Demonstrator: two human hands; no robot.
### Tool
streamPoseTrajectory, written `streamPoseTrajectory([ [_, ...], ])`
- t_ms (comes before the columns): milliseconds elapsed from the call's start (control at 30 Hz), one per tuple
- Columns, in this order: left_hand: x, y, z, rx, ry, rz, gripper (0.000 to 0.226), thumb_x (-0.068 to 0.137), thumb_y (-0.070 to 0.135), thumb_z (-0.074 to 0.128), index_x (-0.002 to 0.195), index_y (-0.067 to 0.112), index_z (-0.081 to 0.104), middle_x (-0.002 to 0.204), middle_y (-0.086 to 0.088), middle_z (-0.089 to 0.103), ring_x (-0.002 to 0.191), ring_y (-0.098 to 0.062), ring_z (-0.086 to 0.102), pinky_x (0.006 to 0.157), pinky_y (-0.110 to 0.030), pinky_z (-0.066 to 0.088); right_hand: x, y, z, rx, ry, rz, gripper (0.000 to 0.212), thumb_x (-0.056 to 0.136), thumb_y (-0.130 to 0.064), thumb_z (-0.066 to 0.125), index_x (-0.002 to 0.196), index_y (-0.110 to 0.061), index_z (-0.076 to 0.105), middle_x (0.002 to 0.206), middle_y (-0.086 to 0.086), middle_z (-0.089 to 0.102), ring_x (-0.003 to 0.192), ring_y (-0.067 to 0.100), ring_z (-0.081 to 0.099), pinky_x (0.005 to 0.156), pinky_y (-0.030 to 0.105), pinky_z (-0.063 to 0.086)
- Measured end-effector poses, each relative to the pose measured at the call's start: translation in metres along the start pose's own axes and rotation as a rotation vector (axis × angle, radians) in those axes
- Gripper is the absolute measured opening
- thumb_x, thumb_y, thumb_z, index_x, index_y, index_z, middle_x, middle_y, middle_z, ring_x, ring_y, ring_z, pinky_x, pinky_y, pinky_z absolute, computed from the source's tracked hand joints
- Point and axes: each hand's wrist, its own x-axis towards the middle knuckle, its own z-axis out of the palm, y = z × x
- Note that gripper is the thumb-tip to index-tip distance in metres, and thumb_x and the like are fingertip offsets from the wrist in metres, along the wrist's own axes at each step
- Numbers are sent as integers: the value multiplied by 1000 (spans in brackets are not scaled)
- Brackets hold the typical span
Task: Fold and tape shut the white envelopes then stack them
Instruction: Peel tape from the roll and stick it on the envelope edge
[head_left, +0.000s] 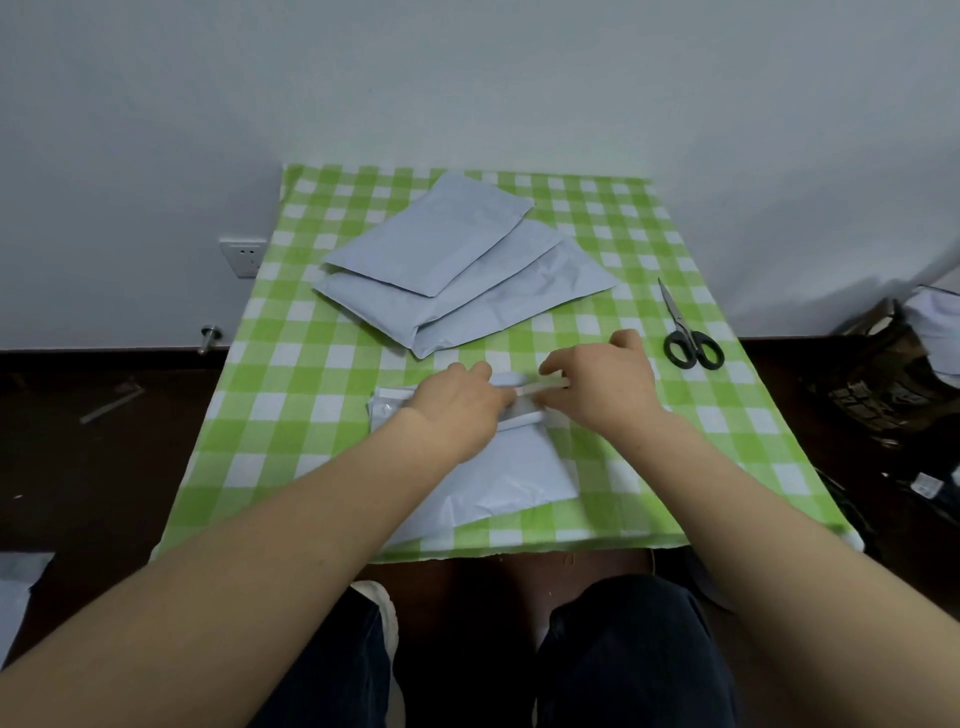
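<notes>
Tablecloth (291, 364): green-and-white check, matt, smooth, near edge rough-cut; cloth or coated sheet, cannot tell which;
stacked envelopes (431, 244): white, thin film or paper, faintly creased, low sheen;
near envelope (519, 467): same white stock, crinkled, with one glossier transparent patch at its left end;
strip (530, 389): narrow, pale, smooth, slightly shiny;
scissors (688, 332): bright metal blades, black glossy plastic handles;
wall (467, 78): matt white paint, even;
socket (241, 255): white glossy plastic;
door stop (209, 335): polished metal;
trousers (623, 649): dark matt cloth.
</notes>
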Motion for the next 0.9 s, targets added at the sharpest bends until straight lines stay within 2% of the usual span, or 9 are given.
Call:
streamPoseTrajectory([
  [100, 2, 1, 0, 12, -15, -1, 57, 94, 8, 33, 144, 36, 28, 123, -8, 41, 108, -30, 45, 72, -32, 35, -8, 20, -4, 118, 36, 63, 27, 82, -22, 60, 107, -30, 59, 94, -8, 67, 98, 17, 58, 99, 30, 15],
  [200, 4, 3, -1, 16, -33, 5, 56, 94, 10, 34, 143, 37, 28, 124, -8, 41, 111, -30, 45, 74, -32, 35, -11, 32, -8, 174, 69, 131, 32, 80, -3, 52, 101, -27, 59, 97, -7, 64, 101, 20, 54, 86, 31, 27],
  [333, 8, 4, -6, -131, -1, -51, 40, 95, 28, 40, 135, 34, 42, 122, -9, 49, 111, -32, 51, 80, -33, 40, -8, 30, -12, 213, 137, 139, 31, 85, 2, 47, 100, -19, 64, 99, -1, 64, 103, 23, 52, 65, 31, 39],
  [433, 13, 14, -14, -287, 195, -148, 46, 87, 45, 53, 126, 21, 52, 119, -9, 55, 112, -30, 52, 85, -34, 42, -6, 20, -16, 175, 194, 82, 30, 85, 2, 46, 103, -16, 63, 101, 3, 62, 101, 24, 49, 67, 34, 40],
  [533, 18, 29, -20, -456, 250, -169, 50, 85, 43, 59, 129, 19, 52, 113, -8, 61, 111, -28, 54, 84, -35, 40, -5, 8, -18, 139, 201, 0, 29, 84, 0, 49, 107, -14, 61, 104, 3, 60, 103, 23, 46, 71, 34, 41],
  [667, 22, 30, -18, -549, 373, -255, 25, 93, 22, 50, 81, 2, 57, 93, -21, 64, 93, -39, 56, 70, -38, 38, -13, 10, -13, 329, 323, -135, 50, 81, 6, 48, 124, -16, 57, 129, 0, 54, 121, 20, 44, 82, 34, 46],
  [767, 27, 20, -10, -837, 355, -383, 23, 86, 12, 55, 69, -1, 62, 71, -21, 61, 72, -34, 57, 63, -34, 41, -13, 49, -7, 449, 448, 197, 45, 88, -1, 46, 129, -18, 53, 136, -1, 48, 125, 17, 43, 85, 34, 44],
  [833, 28, 18, -7, -1195, 308, -474, 12, 83, 2, 59, 77, 4, 69, 68, -15, 58, 68, -27, 56, 68, -27, 46, -6, 88, 0, 382, 344, 464, 32, 94, -9, 43, 122, -11, 57, 131, 10, 50, 119, 28, 45, 80, 38, 43],
  [900, 26, 19, -8, -1634, 255, -563, 8, 84, -9, 58, 84, -5, 64, 74, -10, 59, 72, -22, 60, 83, -29, 53, 1, 118, 8, 294, 197, 650, 27, 96, -14, 42, 113, -2, 59, 122, 18, 49, 112, 36, 46, 72, 37, 39],
])
